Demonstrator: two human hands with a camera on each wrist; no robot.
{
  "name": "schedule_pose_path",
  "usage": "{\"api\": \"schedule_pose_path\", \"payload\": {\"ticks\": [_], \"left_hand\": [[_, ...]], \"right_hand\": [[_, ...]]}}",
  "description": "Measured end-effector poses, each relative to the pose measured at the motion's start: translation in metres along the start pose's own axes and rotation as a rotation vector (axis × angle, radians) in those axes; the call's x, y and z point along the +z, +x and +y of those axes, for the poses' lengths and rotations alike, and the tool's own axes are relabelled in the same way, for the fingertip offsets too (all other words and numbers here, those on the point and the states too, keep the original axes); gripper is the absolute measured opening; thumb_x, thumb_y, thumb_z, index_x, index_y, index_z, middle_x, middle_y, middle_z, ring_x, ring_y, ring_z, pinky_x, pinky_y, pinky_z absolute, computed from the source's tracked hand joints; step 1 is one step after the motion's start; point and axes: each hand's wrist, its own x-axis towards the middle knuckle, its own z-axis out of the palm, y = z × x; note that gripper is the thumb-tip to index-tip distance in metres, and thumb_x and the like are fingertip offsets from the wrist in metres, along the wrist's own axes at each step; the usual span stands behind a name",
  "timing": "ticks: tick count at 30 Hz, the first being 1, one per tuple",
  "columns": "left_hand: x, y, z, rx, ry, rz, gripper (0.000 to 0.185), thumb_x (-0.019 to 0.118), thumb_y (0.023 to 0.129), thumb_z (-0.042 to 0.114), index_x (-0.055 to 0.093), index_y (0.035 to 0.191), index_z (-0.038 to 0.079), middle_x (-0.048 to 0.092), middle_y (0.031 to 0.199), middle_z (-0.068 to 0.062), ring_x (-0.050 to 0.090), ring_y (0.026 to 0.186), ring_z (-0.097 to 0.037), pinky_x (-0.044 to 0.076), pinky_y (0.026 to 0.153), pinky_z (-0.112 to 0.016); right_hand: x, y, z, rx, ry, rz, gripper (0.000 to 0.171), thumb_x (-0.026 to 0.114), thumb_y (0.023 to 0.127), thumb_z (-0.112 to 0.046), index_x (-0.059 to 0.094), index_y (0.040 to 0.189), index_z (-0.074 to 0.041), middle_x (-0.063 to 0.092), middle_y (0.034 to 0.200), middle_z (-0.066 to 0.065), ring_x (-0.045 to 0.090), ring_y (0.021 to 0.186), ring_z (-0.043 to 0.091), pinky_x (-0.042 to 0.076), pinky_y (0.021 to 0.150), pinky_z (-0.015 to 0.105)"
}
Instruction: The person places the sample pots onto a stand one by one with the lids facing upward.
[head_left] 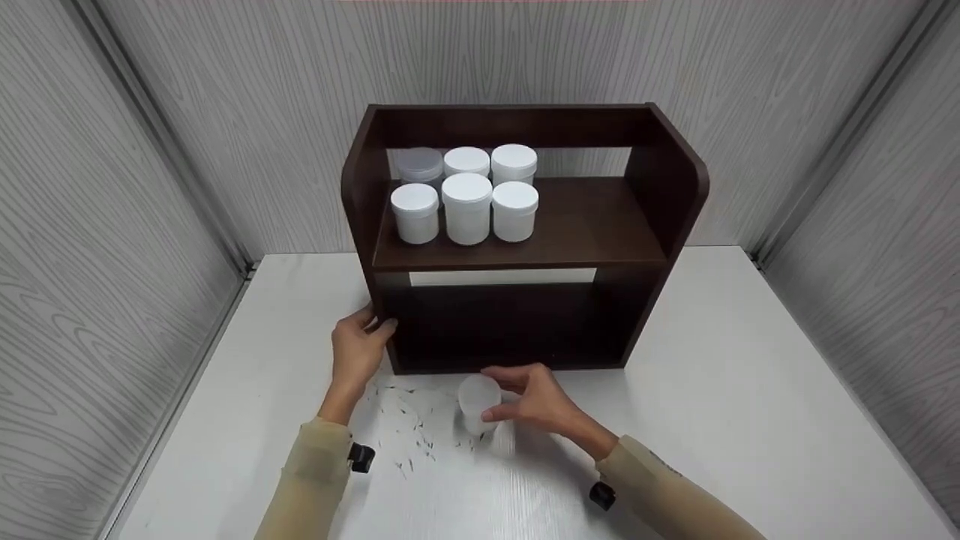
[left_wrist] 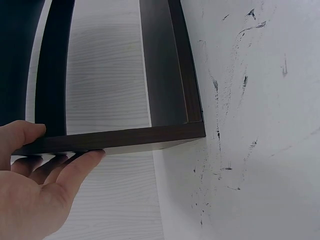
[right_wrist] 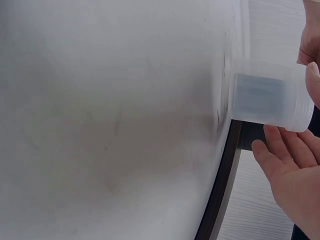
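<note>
My left hand (head_left: 357, 354) grips the left side panel of a dark brown two-tier shelf (head_left: 600, 217). In the left wrist view its thumb lies on one face of the panel (left_wrist: 130, 137) and its fingers on the other. A translucent plastic jar (head_left: 477, 399) stands upright on the table, just in front of the shelf's lower edge. My right hand (head_left: 541, 401) holds it from the right, thumb on the near side and fingers behind. In the right wrist view the see-through wall of the jar (right_wrist: 260, 95) shows, with the thumb near its lid end.
Several white-lidded jars (head_left: 467, 210) stand in two rows on the upper tier's left half, one with a greyish lid (head_left: 420, 162) at the back. Dark scuff marks (head_left: 412, 442) streak the white table (head_left: 262, 420). Grey wood-grain walls (head_left: 225, 90) enclose the table's back and sides.
</note>
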Motion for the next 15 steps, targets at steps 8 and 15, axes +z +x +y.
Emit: {"api": "schedule_pose_path", "payload": {"ticks": [8, 15], "left_hand": [[-0.001, 0.000, 0.000, 0.009, -0.033, 0.003, 0.049, 0.069, 0.100, 0.008, 0.057, 0.143, -0.011, 0.062, 0.141, -0.027, 0.064, 0.126, -0.039, 0.058, 0.100, -0.040], [0.000, 0.000, -0.001, 0.009, -0.027, 0.008, 0.045, 0.069, 0.100, 0.007, 0.060, 0.140, -0.010, 0.062, 0.140, -0.027, 0.064, 0.126, -0.040, 0.058, 0.099, -0.041]], "right_hand": [[-0.016, -0.013, -0.008, -0.021, -0.059, 0.046, 0.064, 0.095, 0.080, -0.017, 0.070, 0.137, -0.005, 0.066, 0.141, 0.013, 0.057, 0.136, 0.032, 0.047, 0.115, 0.043], [-0.032, -0.029, -0.017, -0.026, -0.026, 0.069, 0.066, 0.094, 0.080, -0.014, 0.067, 0.138, 0.002, 0.065, 0.141, 0.018, 0.059, 0.135, 0.034, 0.049, 0.112, 0.036]]}}
